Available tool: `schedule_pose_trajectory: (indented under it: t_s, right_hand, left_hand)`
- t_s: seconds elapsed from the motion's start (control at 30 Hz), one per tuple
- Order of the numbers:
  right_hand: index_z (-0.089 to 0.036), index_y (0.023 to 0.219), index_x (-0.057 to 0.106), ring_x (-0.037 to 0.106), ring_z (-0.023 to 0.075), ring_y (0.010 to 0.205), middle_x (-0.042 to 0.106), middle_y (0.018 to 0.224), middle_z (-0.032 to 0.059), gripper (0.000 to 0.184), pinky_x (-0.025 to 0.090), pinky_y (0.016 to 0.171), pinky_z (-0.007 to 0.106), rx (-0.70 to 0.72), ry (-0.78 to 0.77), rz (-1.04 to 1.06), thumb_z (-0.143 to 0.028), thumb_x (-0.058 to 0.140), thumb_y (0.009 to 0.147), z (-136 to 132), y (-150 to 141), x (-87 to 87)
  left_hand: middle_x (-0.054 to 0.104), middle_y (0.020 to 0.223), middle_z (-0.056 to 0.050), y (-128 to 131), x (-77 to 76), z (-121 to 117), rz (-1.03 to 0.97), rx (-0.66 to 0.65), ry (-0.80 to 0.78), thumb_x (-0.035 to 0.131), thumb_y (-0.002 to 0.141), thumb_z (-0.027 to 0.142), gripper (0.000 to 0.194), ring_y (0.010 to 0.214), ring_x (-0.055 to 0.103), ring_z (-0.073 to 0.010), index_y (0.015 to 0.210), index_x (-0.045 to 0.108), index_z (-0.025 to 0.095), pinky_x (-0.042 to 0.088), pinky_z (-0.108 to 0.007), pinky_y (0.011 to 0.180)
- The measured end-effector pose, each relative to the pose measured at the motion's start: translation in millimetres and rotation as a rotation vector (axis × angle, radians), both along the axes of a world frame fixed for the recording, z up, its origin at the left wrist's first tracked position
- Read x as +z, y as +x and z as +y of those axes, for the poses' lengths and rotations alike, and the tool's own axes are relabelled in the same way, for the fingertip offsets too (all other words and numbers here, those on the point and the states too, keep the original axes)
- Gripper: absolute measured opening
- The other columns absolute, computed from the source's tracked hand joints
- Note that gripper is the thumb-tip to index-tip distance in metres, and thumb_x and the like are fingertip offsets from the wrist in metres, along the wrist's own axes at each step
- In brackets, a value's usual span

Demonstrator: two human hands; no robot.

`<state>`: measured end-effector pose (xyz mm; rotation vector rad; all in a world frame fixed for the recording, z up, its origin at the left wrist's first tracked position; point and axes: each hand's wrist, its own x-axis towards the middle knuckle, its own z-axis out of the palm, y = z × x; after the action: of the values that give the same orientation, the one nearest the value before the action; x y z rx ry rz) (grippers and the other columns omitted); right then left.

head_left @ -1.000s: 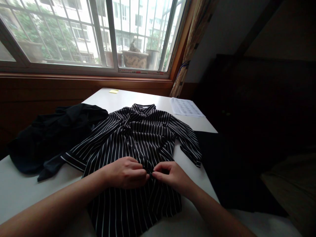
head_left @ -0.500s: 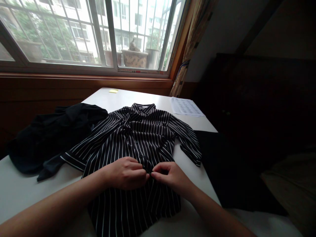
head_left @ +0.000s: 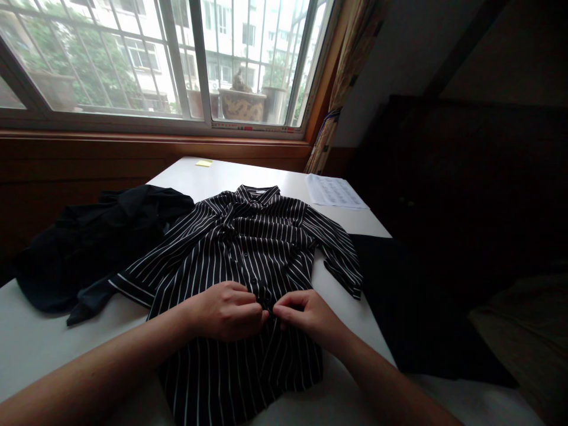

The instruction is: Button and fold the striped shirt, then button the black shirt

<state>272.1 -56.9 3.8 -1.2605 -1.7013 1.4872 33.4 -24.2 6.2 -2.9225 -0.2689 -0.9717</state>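
Observation:
A black shirt with thin white stripes (head_left: 248,248) lies spread face up on the white table (head_left: 35,343), collar toward the window. My left hand (head_left: 228,310) and my right hand (head_left: 306,313) meet at the shirt's front opening, near its lower part. Both hands have their fingers pinched together on the shirt's front edges. A row of small buttons runs up the shirt above my hands.
A dark crumpled garment (head_left: 97,236) lies left of the shirt. A printed sheet of paper (head_left: 335,192) sits at the far right of the table and a yellow sticky note (head_left: 204,163) near the window sill. Dark furniture stands to the right.
Both hands stay pinched at the same spot on the shirt's front. The lower hem has shifted slightly; otherwise nothing has visibly moved.

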Motion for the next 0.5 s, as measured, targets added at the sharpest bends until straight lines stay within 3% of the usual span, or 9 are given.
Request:
schedule_pose_trajectory:
  t_s: [0.33, 0.5]
  right_hand:
    - [-0.018, 0.083, 0.078, 0.065, 0.0157, 0.068, 0.074, 0.07, 0.0016, 0.026, 0.046, 0.068, 0.027, -0.006, 0.012, -0.006, -0.042, 0.071, 0.088, -0.3, -0.1, -2.4]
    - [-0.017, 0.071, 0.074, 0.058, 0.013, 0.063, 0.073, 0.067, 0.002, 0.037, 0.043, 0.066, 0.026, 0.029, 0.0, 0.022, -0.044, 0.063, 0.093, 1.3, 0.2, -0.9]
  left_hand:
    - [0.044, 0.056, 0.007, 0.1, -1.7, 0.2, 0.036, 0.021, 0.024, 0.05, 0.099, 0.016, 0.029, 0.046, 0.035, -0.0095, 0.07, 0.047, 0.02, 0.032, -0.029, 0.046]
    - [0.044, 0.057, 0.007, -0.3, -0.5, -0.5, 0.038, 0.027, 0.026, 0.049, 0.1, 0.017, 0.03, 0.046, 0.035, -0.0092, 0.07, 0.046, 0.02, 0.033, -0.029, 0.047]
